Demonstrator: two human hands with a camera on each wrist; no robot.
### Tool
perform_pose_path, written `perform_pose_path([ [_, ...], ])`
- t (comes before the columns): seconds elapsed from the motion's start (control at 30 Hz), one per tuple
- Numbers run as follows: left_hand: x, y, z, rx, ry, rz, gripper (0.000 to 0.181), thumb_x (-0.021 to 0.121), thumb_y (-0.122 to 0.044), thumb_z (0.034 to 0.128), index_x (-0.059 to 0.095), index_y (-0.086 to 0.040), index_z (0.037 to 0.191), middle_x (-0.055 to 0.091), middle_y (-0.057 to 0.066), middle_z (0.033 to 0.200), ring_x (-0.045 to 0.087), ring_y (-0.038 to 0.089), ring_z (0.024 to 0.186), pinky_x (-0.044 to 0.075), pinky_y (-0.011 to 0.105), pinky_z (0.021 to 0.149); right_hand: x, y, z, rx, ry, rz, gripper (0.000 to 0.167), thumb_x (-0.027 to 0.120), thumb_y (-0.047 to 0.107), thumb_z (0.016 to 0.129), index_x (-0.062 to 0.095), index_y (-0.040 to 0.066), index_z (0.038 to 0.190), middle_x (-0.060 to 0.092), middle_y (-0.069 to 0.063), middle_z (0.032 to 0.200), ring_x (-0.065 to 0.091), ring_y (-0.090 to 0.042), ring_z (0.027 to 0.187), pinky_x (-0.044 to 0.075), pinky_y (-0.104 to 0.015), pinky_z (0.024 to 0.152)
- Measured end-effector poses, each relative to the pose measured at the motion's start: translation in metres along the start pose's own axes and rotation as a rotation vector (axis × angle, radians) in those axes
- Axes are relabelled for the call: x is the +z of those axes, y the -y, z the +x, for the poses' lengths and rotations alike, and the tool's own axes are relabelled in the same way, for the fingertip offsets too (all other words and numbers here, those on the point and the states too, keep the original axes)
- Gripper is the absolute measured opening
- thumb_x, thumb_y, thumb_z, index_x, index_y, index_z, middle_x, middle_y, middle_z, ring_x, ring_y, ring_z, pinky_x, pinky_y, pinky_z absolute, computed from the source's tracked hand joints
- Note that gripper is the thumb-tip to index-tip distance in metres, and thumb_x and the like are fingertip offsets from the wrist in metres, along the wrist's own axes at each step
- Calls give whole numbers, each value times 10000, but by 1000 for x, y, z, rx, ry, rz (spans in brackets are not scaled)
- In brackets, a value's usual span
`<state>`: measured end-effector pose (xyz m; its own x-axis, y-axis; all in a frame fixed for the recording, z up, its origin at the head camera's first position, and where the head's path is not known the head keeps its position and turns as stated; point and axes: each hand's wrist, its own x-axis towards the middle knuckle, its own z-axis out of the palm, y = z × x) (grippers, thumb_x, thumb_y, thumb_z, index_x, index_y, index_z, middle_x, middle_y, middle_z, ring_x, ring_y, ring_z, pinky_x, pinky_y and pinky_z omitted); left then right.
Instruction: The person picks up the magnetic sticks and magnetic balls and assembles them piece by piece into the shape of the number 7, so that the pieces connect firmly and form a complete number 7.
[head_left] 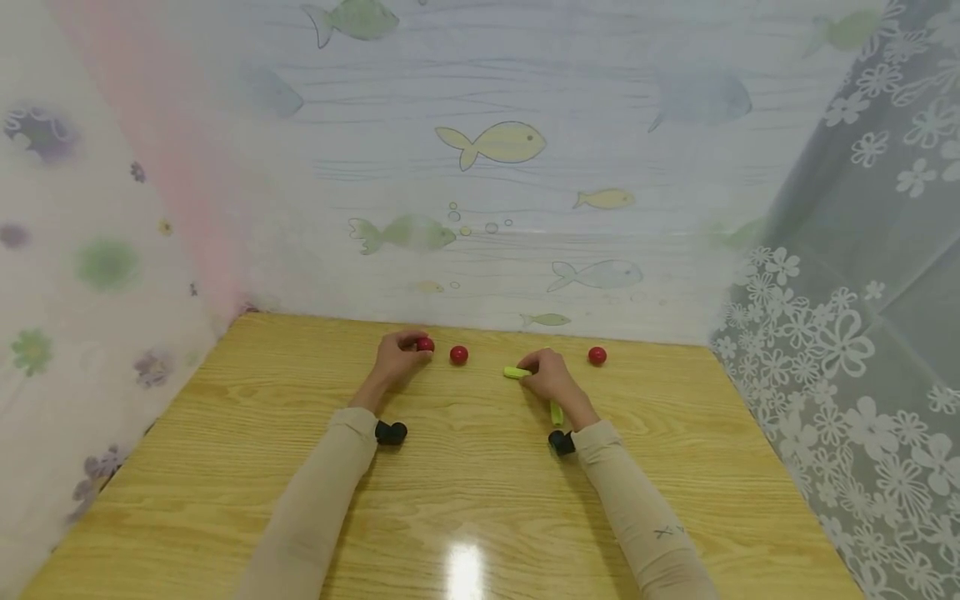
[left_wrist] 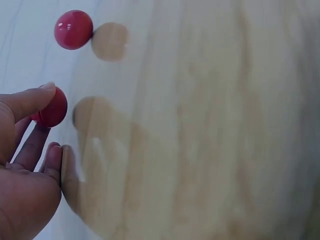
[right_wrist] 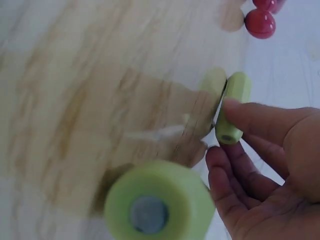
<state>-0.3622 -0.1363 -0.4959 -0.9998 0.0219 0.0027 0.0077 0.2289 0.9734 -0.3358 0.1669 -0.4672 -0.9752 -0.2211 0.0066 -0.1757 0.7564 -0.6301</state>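
Red ball [head_left: 425,344] is being gripped by the left hand [head_left: 397,357] near the far edge of the wooden table [head_left: 465,483], thumb and fingers being clamped on it; whether it is being held clear of the tabletop cannot be told. Second red ball [head_left: 459,355] is being left on the table just right of it, untouched. Green piece [head_left: 516,372] is being pinched by the right hand [head_left: 551,375], the thumb being pressed on one side and fingers on the other, with one end being pointed toward the second ball. Another green piece [head_left: 557,414] is being partly covered by the right hand and wrist in the head view; in the right wrist view it is being shown end-on, grey centre visible, near the camera. Third red ball [head_left: 597,356] is being seen to the right of the right hand, apart from it. Black wrist cameras [head_left: 391,432] are being worn at both beige sleeves [head_left: 311,508]. Fish-print curtain [head_left: 487,208] is being hung behind the table.
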Motion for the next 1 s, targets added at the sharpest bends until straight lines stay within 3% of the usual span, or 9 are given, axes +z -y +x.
perform_pose_path([
  [0.17, -3, -2, -1, 25, -4, -9, 393, 726, -85, 832, 620, -31, 1207, 571, 141, 1183, 518, 240, 1055, 444, 325, 891, -2, -1, -3, -3, 16, 25, 242, 658, 73, 874, 690, 26, 1109, 643, -125, 1091, 578, -260, 1002, 479, -401, 865],
  [0.3, -6, -4, -3, 63, 4, -33, 399, 727, -92, 838, 611, 3, 1208, 601, 170, 1149, 545, 256, 1050, 455, 327, 888, -4, -4, -5, -19, -29, 69, 266, 633, 104, 899, 668, 17, 1148, 628, -141, 1099, 566, -265, 990, 468, -410, 854],
  [0.5, -12, -7, -6, 29, 41, -97, 434, 723, -162, 855, 590, -6, 1238, 583, 158, 1173, 564, 232, 1031, 497, 294, 829, -6, -9, -9, -37, -77, 243, 256, 610, 69, 921, 658, 21, 1168, 611, -145, 1040, 539, -245, 873, 456, -347, 713],
  [0.6, -14, -13, -11, 24, 64, -84, 414, 744, -165, 835, 608, -25, 1200, 577, 148, 1161, 553, 240, 1021, 490, 298, 810, -9, -9, -12, -22, -59, 392, 290, 586, 42, 932, 622, 9, 1218, 591, -168, 1130, 556, -262, 940, 482, -361, 748],
  [0.77, -10, -16, -16, 51, 203, 2, 432, 777, -203, 803, 620, -58, 1178, 597, 103, 1163, 544, 250, 1088, 491, 329, 830, -16, -7, -16, 32, -11, 622, 357, 580, 32, 933, 566, 0, 1288, 521, -178, 1271, 518, -294, 1131, 449, -443, 942],
  [0.93, 3, -21, -27, 75, 422, 78, 425, 790, -207, 788, 640, -80, 1165, 596, 75, 1160, 572, 217, 1026, 494, 308, 816, -15, -4, -18, 69, 46, 788, 413, 570, 13, 933, 505, -26, 1339, 462, -187, 1344, 498, -266, 1180, 403, -409, 1011],
  [1.0, 9, -23, -30, 81, 473, 80, 401, 795, -184, 781, 651, -84, 1142, 589, 72, 1163, 579, 211, 1006, 499, 301, 813, -14, -2, -19, 100, 81, 879, 428, 548, -6, 939, 475, -34, 1360, 422, -184, 1377, 497, -251, 1186, 390, -378, 1025],
])
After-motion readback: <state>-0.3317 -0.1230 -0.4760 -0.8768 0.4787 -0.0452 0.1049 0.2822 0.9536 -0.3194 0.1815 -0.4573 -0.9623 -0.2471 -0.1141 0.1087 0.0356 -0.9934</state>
